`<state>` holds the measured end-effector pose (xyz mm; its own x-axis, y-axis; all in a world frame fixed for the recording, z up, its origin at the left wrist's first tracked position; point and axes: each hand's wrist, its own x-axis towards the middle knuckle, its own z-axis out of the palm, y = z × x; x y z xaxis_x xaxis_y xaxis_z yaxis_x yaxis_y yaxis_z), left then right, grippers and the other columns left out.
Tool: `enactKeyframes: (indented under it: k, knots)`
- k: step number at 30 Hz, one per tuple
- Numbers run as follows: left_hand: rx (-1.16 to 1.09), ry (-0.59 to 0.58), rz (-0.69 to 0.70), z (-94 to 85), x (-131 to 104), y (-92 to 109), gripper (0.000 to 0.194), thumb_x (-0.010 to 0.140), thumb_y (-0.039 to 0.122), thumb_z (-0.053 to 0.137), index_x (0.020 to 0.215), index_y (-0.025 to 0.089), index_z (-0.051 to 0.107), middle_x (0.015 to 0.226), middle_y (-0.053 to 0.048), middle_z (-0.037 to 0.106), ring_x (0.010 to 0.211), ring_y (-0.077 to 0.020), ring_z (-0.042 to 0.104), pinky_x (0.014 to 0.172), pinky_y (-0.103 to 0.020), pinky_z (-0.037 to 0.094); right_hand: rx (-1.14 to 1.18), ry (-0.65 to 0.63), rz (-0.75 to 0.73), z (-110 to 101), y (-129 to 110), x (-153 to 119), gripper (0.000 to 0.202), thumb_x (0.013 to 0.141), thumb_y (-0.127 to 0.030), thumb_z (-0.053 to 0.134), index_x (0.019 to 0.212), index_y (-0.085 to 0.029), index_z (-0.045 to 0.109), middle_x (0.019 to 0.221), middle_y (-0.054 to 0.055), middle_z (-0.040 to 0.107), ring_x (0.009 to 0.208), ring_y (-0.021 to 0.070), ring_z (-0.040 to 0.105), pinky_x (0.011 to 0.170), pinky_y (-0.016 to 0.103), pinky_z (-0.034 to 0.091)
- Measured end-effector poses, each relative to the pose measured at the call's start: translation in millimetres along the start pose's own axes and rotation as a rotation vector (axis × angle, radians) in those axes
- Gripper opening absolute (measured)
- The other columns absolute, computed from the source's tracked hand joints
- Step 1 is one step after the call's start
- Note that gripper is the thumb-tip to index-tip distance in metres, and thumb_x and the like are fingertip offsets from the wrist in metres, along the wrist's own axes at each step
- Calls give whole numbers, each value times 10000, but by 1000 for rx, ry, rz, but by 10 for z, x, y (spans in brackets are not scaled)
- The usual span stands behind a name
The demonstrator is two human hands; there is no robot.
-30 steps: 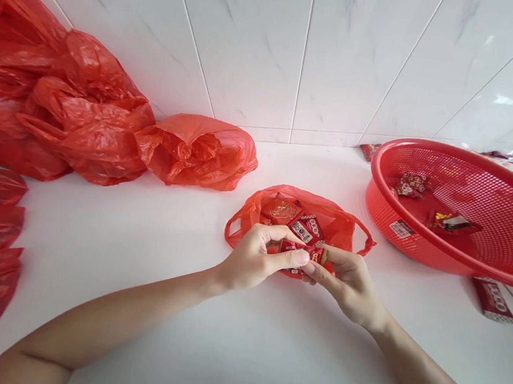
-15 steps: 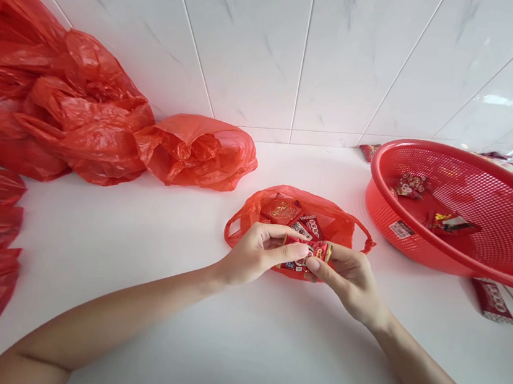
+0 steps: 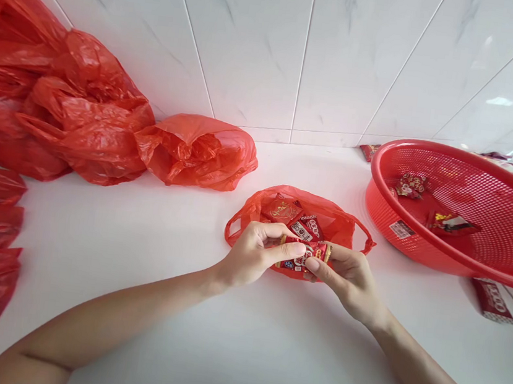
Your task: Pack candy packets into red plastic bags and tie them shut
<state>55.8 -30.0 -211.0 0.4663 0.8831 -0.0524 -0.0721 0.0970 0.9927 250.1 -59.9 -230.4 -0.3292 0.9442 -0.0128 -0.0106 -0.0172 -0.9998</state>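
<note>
Between my two hands is a small red snack packet (image 3: 303,261) with gold ends and printed lettering. My left hand (image 3: 256,251) pinches its left side, thumb on the front. My right hand (image 3: 352,282) grips the right end, the thumb also on the front and the other fingers mostly hidden behind. Both hands are over the near rim of an open red plastic bag (image 3: 340,227), whose handle loops stick out to either side. Inside the bag lie several wrapped snacks, among them a dark red packet (image 3: 282,209) with gold print.
A red perforated basket (image 3: 387,227) with a few packets in it stands at right. Beside its base lies a dark red packet (image 3: 492,300). Filled red plastic bags (image 3: 93,110) line the left and the tiled wall (image 3: 256,42); a smaller red bag (image 3: 196,150) sits at their end.
Almost nothing has moved. My left thumb has shifted very slightly left on the packet, so a little more of its print shows. The bag and basket are unchanged.
</note>
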Motion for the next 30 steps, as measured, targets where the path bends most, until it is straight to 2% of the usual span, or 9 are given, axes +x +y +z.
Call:
enactKeyframes:
  k: [5, 9, 15, 18, 21, 24, 28, 30]
  knots:
    - [-40, 63, -23, -12, 29, 7, 218, 818, 357, 762, 721, 163, 753, 653, 1, 670, 646, -124, 601, 648, -249, 503, 47, 21, -11, -11, -69, -1, 410, 954, -523, 596, 742, -174, 637, 708, 19, 573, 666, 137, 513, 635, 262, 527]
    - [-69, 72, -24, -25, 48, 17, 239, 796, 354, 781, 663, 163, 733, 605, 19, 622, 609, -104, 547, 614, -236, 463, 4, 39, -36, -14, -100, -8, 418, 934, -510, 636, 685, -176, 608, 681, 19, 579, 645, 133, 522, 620, 254, 516]
    - [-112, 14, -33, -56, 56, -11, 304, 856, 434, 720, 747, 153, 757, 735, -36, 702, 744, -169, 639, 758, -312, 530, -30, 76, -57, -29, -94, -5, 441, 930, -526, 637, 656, -184, 586, 651, 17, 588, 608, 135, 542, 592, 260, 505]
    - [-57, -77, -27, -81, 59, 0, 275, 864, 419, 715, 815, 156, 776, 776, -49, 723, 800, -191, 661, 808, -329, 536, -48, 117, -80, -51, -87, 10, 439, 935, -521, 635, 655, -185, 591, 648, 20, 598, 608, 139, 554, 594, 263, 503]
    - [-23, -151, -43, -88, 55, 30, 215, 842, 368, 745, 786, 164, 781, 737, -41, 722, 790, -193, 671, 774, -312, 544, -57, 157, -102, -68, -80, 18, 429, 943, -506, 631, 661, -183, 605, 647, 23, 610, 612, 142, 561, 594, 262, 498]
    - [-12, -139, -35, -82, 50, 50, 209, 846, 349, 743, 753, 165, 779, 691, -26, 709, 715, -164, 650, 718, -287, 538, -44, 156, -116, -71, -80, 22, 420, 949, -498, 623, 674, -181, 623, 652, 21, 609, 616, 140, 558, 597, 259, 494]
    - [-22, -153, -42, -76, 47, 56, 181, 859, 333, 731, 877, 167, 801, 799, -40, 753, 737, -157, 653, 710, -272, 539, -24, 104, -139, -59, -87, 32, 318, 918, -453, 684, 755, -179, 674, 677, 10, 605, 632, 134, 541, 603, 249, 489]
    - [-19, -156, -36, -78, 46, 53, 181, 862, 331, 731, 860, 163, 799, 803, -40, 752, 732, -154, 652, 710, -270, 540, -13, 97, -127, -56, -87, 35, 295, 915, -427, 695, 758, -177, 682, 670, 8, 604, 629, 130, 534, 602, 246, 487]
